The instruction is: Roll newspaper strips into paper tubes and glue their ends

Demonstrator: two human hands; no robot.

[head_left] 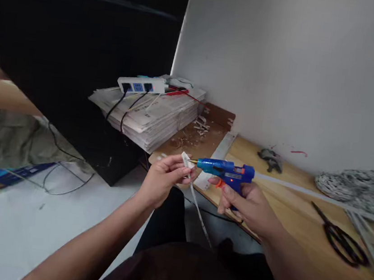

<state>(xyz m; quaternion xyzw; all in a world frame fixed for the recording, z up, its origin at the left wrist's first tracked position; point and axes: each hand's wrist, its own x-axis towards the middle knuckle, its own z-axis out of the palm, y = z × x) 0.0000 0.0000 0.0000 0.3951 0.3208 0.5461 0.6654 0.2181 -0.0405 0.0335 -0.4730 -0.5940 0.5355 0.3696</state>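
My right hand (245, 204) is wrapped round the handle of a blue hot glue gun (226, 170), its fingers by the orange trigger. A small red light glows on the gun's body. The brass nozzle points left and meets, or nearly meets, the white end of a thin rolled paper strip (200, 215). My left hand (165, 178) pinches that strip close to its top end. From there the strip hangs down towards my lap. Whether glue is on it is too small to tell.
A paper stack (155, 122) carries a white power strip (141, 85) with black cords. On the wooden table (276, 214) lie black scissors (338, 238), a grey crumpled lump (270, 159) and bundled printed paper strips (345, 183). Left, a black panel (81, 54) stands before another person's arm (5, 95).
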